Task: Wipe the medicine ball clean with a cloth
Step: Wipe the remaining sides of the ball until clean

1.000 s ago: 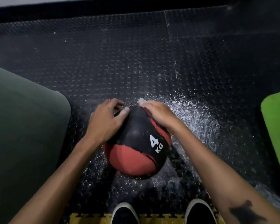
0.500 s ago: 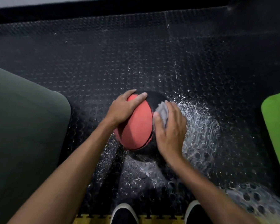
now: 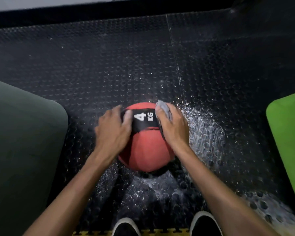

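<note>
The round medicine ball (image 3: 146,150), red rubber with a black band marked "4 KG", sat on the black studded floor mat (image 3: 109,65) in front of my shoes (image 3: 126,227). My left hand (image 3: 113,128) lay flat and open against its left side, gripping nothing. My right hand (image 3: 173,126) pressed a crumpled grey cloth (image 3: 162,106) to the ball's upper right, fingers curled over the fabric. White specks glittered on the mat beside it.
</note>
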